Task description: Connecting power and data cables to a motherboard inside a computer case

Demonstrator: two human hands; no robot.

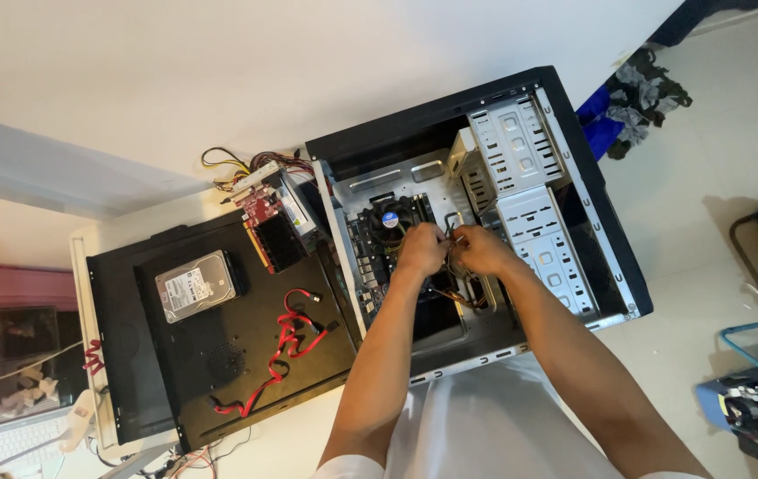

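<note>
Open black computer case (614, 257) on its side, motherboard (377, 257) and round cooler fan (390, 218) exposed. Left hand (420, 249) and right hand (480, 249) met at case centre, fingers curled on thin wires (460, 297); exact pinch hard to tell. Drive cage (525, 191) at two o'clock, crowding the hands. At nine o'clock, removed side panel (175, 355) carrying hard drive (194, 286), red cables (294, 333), red card (263, 211). Bare floor (707, 160) at three o'clock.
</note>
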